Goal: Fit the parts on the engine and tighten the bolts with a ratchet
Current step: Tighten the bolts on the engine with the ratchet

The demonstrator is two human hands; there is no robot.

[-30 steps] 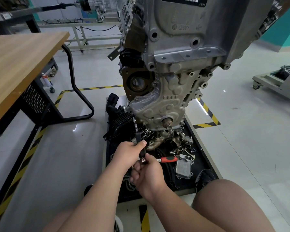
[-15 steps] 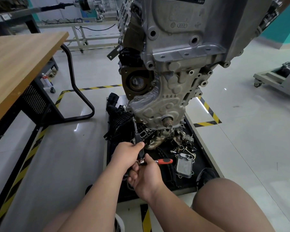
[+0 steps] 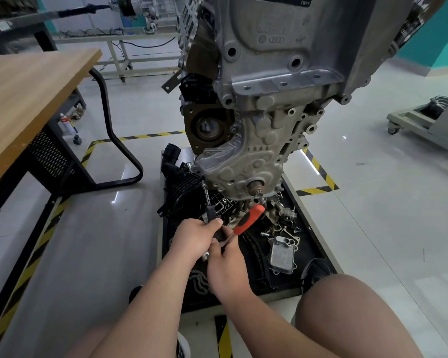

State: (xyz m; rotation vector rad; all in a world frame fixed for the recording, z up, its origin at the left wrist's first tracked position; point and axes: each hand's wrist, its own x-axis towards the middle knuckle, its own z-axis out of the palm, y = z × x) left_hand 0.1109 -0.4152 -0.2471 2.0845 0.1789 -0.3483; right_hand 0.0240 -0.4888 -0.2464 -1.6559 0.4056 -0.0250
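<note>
A grey engine (image 3: 264, 104) hangs upright on its stand above a black tray (image 3: 318, 250). A long black extension bar (image 3: 207, 200) runs from the lower left edge of the engine's front cover down to my hands. My left hand (image 3: 195, 239) grips the bar's lower end. Just below and right of it, my right hand (image 3: 226, 267) holds the ratchet, whose red handle (image 3: 249, 219) sticks up and to the right. The ratchet head is hidden between my hands.
The tray holds a black intake part (image 3: 179, 187), a silver oil cooler (image 3: 282, 254), a chain (image 3: 199, 280) and several loose fittings. A wooden table (image 3: 23, 99) stands to the left. My bare knee (image 3: 347, 306) is at the lower right. A wheeled cart (image 3: 424, 122) stands far right.
The ratchet's red handle has swung from pointing right to pointing up and right. Both hands stay at the bar's lower end.
</note>
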